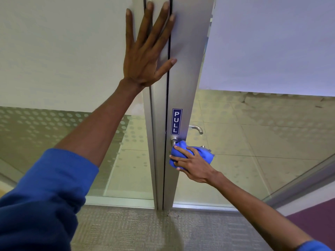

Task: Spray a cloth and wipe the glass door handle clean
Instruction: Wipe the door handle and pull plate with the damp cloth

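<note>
1. Pressing a bunched blue cloth [192,154] against the door handle [174,140], the right hand [194,164] has its grip curled around the fabric, fingers [183,150] spread over the top of the wad and pinching it to the metal.
2. Only the round base and neck of the handle show, just above and to the left of that grip; the lever itself is hidden under the cloth.
3. Directly above the grip, on the grey metal door frame [186,73], sits a narrow blue sticker [176,121] with white capitals stacked vertically: "PULL". No other writing can be read anywhere.
4. A second handle [196,128] shows through the glass, just up and to the right of the grip, on the far side of the door.
5. Far above the grip, the left hand [145,57] lies flat on the frame, its own grip fully spread, palm down, fingers fanned across the dark seam between the two metal uprights, holding nothing.
6. Both forearms are bare, with blue sleeves [45,192] pushed up.
7. The glass panels [253,142] either side carry frosted bands with dot patterns; below the grip lies pale carpet [126,230].
</note>
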Motion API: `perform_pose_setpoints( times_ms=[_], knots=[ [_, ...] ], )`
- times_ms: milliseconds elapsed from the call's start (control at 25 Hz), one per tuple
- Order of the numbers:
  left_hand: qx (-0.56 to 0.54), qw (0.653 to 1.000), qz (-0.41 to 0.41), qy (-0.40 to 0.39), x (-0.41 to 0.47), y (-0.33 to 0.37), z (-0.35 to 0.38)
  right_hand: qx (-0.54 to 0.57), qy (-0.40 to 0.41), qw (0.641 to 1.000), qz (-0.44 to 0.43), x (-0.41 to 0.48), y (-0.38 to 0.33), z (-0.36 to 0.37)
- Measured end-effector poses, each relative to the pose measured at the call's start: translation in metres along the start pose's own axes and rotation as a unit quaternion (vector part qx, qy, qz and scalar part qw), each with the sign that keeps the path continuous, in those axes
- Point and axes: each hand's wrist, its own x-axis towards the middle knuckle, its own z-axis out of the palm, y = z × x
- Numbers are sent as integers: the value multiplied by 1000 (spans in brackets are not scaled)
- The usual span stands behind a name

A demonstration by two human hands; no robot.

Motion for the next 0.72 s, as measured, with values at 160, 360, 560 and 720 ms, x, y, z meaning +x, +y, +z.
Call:
perform_pose_setpoints(
  times_ms=[160, 360, 560, 720],
  knots=[
    [5, 1000, 6, 7, 1, 0, 1, 3, -41, 998, -52, -12, 32, -18],
    [10, 1000, 6, 6, 0, 0, 3, 9, -37, 995, -94, -42, 68, -24],
    [18, 1000, 13, 12, 1, 0, 5, -3, 3, 999, -36, -73, 84, -23],
    [7, 1000, 17, 13, 0, -3, 6, 180, 54, 974, 125, -102, 64, -22]
  ],
)
